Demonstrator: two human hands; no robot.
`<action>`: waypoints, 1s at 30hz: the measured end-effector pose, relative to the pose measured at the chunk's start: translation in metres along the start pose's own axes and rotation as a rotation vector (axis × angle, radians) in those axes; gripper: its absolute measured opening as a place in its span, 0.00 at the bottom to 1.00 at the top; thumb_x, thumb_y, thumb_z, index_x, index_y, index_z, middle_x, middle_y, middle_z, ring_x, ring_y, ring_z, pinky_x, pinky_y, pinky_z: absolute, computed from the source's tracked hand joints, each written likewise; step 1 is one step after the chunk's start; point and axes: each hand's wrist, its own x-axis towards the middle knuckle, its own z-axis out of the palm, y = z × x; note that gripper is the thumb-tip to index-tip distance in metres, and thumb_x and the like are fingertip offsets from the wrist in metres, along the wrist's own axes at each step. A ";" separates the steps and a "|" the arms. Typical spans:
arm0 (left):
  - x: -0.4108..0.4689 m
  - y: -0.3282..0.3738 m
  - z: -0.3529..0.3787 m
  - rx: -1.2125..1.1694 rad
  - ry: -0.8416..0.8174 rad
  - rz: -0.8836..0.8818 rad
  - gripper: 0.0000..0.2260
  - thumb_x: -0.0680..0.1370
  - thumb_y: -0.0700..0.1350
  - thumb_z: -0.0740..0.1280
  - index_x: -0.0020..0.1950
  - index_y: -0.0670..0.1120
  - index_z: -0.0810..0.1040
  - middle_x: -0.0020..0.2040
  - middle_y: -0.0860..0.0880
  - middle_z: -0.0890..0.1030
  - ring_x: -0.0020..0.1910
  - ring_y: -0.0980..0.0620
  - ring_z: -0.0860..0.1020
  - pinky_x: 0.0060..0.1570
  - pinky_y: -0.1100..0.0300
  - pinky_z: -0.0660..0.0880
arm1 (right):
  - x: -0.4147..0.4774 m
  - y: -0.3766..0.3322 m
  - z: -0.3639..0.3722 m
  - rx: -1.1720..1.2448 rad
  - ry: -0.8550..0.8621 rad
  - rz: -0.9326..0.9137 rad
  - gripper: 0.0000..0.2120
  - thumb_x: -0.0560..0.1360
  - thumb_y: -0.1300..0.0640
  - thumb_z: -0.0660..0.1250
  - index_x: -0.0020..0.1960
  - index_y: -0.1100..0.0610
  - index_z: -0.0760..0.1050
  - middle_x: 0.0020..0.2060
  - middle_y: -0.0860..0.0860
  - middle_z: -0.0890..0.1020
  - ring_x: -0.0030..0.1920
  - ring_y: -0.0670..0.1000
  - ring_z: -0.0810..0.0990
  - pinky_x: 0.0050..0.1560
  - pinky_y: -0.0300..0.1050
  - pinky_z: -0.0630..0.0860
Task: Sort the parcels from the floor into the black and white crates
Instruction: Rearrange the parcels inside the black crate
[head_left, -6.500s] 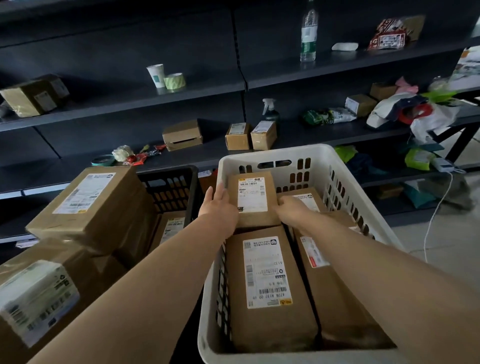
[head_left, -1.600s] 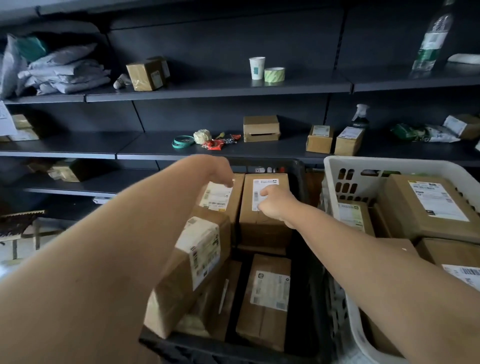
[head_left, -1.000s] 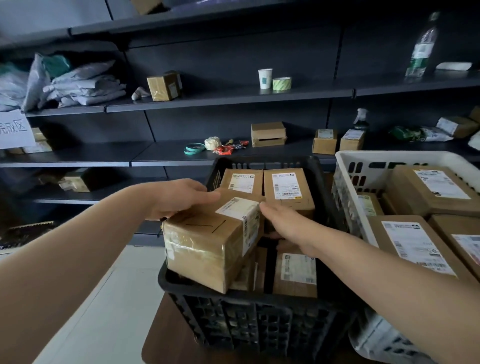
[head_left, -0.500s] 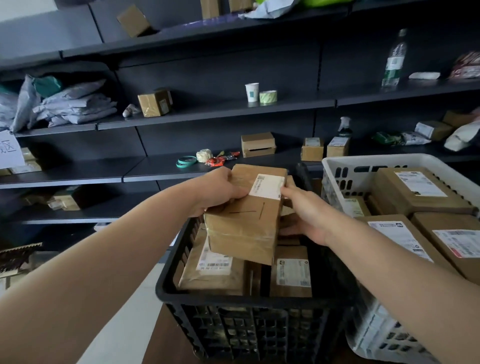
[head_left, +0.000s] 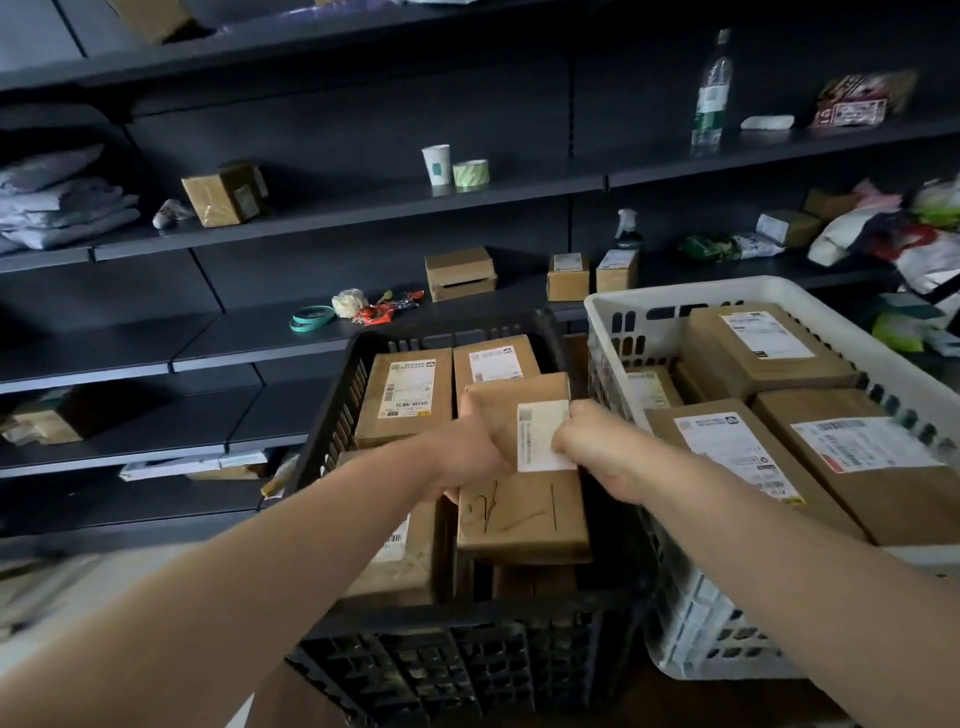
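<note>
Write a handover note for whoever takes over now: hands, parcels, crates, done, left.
Left hand and right hand: both grip one brown parcel over the black crate; cannot tell whether it rests on the parcels below.
White crate, to the right of the black one, is packed with labelled parcels.
Done: both crates hold several parcels.
Left: release this parcel into the black crate. No floor parcels are in view, so check for more.
</note>
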 end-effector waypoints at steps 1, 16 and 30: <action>0.002 -0.004 0.004 0.032 -0.004 0.004 0.34 0.78 0.42 0.68 0.77 0.52 0.52 0.51 0.49 0.76 0.55 0.45 0.79 0.54 0.48 0.81 | 0.000 0.002 0.006 -0.072 0.002 0.004 0.21 0.80 0.66 0.54 0.73 0.59 0.64 0.59 0.53 0.78 0.54 0.52 0.78 0.56 0.46 0.77; 0.003 -0.036 0.009 0.334 -0.071 0.107 0.20 0.76 0.34 0.65 0.68 0.45 0.72 0.61 0.46 0.77 0.60 0.45 0.76 0.58 0.51 0.76 | -0.003 0.015 0.018 -1.063 -0.358 -0.205 0.40 0.75 0.54 0.71 0.80 0.49 0.53 0.80 0.51 0.45 0.78 0.58 0.53 0.74 0.53 0.63; 0.002 -0.123 -0.070 1.102 -0.082 -0.149 0.63 0.58 0.64 0.80 0.81 0.51 0.44 0.81 0.51 0.51 0.80 0.43 0.43 0.71 0.30 0.35 | 0.035 0.013 0.025 -1.102 -0.552 -0.266 0.49 0.68 0.44 0.76 0.79 0.40 0.48 0.79 0.44 0.40 0.78 0.50 0.34 0.77 0.61 0.40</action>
